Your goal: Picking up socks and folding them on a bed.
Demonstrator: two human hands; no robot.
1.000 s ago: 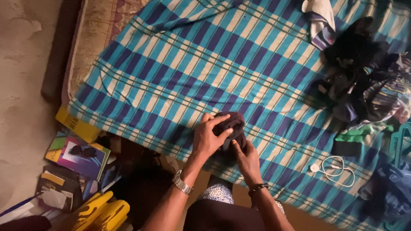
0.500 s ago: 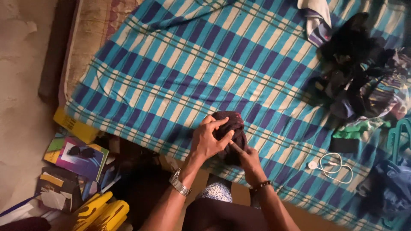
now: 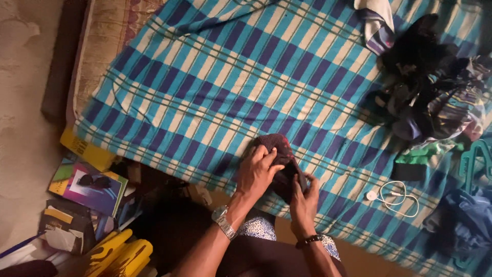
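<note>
A small dark maroon cloth (image 3: 277, 146) lies bunched on the blue, white and teal checked bedsheet (image 3: 215, 87) near the bed's front edge. My left hand (image 3: 257, 172), with a silver wristwatch, presses on the cloth's left side with fingers curled over it. My right hand (image 3: 303, 201), with a dark bead bracelet at the wrist, grips the cloth's lower right part. Both hands hold the same cloth, and part of it is hidden under the fingers.
A heap of dark clothes (image 3: 430, 87) sits at the bed's right side, with a white cable (image 3: 394, 196) and a black phone (image 3: 408, 172) near it. Books and coloured papers (image 3: 92, 187) and a yellow object (image 3: 120, 254) lie on the floor at left.
Both hands have stayed on the dark cloth and shifted their grip slightly; the cloth looks more folded together. The view has tilted a little.
</note>
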